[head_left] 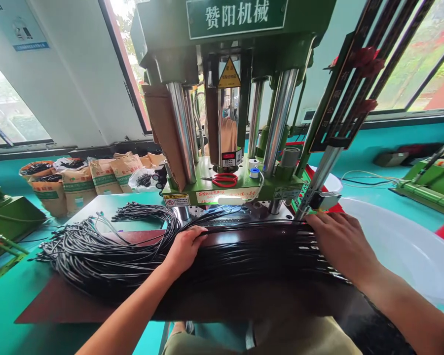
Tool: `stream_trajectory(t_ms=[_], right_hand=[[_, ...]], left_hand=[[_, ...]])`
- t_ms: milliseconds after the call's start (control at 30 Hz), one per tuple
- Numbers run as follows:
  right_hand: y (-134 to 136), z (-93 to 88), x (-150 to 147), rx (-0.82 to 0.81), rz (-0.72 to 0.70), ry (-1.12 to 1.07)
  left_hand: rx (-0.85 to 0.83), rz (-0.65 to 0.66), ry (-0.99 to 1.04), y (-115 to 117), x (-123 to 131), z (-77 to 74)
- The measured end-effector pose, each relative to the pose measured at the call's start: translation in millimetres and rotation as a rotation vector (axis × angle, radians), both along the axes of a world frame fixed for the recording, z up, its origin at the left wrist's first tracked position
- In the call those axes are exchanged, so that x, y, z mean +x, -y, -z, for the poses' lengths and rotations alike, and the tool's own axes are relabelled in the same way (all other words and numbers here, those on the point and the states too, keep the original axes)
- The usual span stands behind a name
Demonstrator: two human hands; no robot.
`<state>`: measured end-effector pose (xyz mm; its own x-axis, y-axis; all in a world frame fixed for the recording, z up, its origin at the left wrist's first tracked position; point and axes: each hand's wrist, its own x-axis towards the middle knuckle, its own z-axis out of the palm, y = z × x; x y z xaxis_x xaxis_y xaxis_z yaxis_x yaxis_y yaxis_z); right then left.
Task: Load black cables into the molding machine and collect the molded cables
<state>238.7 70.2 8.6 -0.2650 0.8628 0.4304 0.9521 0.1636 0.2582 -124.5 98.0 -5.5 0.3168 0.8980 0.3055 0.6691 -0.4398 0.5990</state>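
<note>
The black cables [96, 254] lie looped in a thick heap at the left of a dark red board [55, 301], and more strands run straight across it, just in front of the green press [155, 47]. The left hand [185, 249] pinches a few strands near the middle, its thumb and fingers closed on them. The right hand [342, 241] reaches over the far right end of the same strands, fingers bent down towards the press's base. With the hands this far apart, the strands between them are probably being kept straight and level with the press; the board, set against the machine, seems to serve as a raised rest for them. The heap sits to the left, likely so that the loops stay out of the way (red-handled pliers [225, 180] lie on the press's ledge, within reach).

The right hand's own back hides its fingertips, so I cannot tell whether they grasp the strand ends or merely rest on them. The strands blur into one dark band at the centre, too merged to count. The press's top is cut off by the upper edge, and the white tub [410, 231] runs out of view at the right.
</note>
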Motion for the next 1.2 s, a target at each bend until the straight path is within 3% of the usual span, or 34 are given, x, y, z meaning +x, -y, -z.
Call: stream_trajectory(t_ms=[133,267,333,400,467,500,567,633,700,800,900,1067,1133,1200], right_hand=[[0.5,9.2,8.7,-0.004,0.032,-0.011],[-3.5,5.7,8.9,-0.036,-0.137,-0.143],[-1.9,1.7,-1.8,-0.105,-0.321,-0.205],[3.8,-1.4,-21.8,-0.180,-0.520,-0.225],[11.7,-2.5,-45.6,-0.256,-0.702,-0.211],[15.0,-2.5,-55.8,-0.306,-0.772,-0.207],[17.6,-2.4,-67.8,-0.413,-0.834,-0.262],[13.9,-3.7,-66.6,-0.514,-0.770,-0.461],[7.8,-7.3,-58.0,-0.601,-0.674,-0.786],[6.1,-16.1,-52.0,-0.746,-0.607,-1.137],[17.0,-23.6,-64.5,-0.820,-0.648,-1.039],[36.0,-22.1,-84.5,-0.724,-0.719,-0.925],[30.8,-17.8,-84.6,-0.733,-0.762,-0.900],[12.0,-11.7,-82.2,-0.683,-0.700,-0.871]], left_hand=[[-0.067,0.072,0.030,10.7,-4.9,-13.1],[-0.242,0.218,-0.052,29.6,-14.9,-53.7],[-0.459,0.347,-0.054,41.8,-7.2,-74.7],[-0.806,0.477,0.021,55.3,16.9,-83.7],[-1.164,0.517,0.265,68.0,54.2,-75.7],[-1.305,0.475,0.483,73.3,74.4,-66.2],[-1.366,0.431,0.623,80.8,108.9,-41.9],[-1.357,0.284,0.921,85.1,128.2,-19.8],[-1.319,0.177,1.072,87.4,132.3,-6.4],[-1.313,0.140,1.106,88.6,126.1,0.7],[-1.285,0.129,1.159,88.5,123.7,4.4],[-1.165,0.136,1.298,87.7,123.0,6.9],[-1.150,0.132,1.343,88.6,118.5,4.0],[-1.166,0.131,1.373,90.8,112.4,0.2]])
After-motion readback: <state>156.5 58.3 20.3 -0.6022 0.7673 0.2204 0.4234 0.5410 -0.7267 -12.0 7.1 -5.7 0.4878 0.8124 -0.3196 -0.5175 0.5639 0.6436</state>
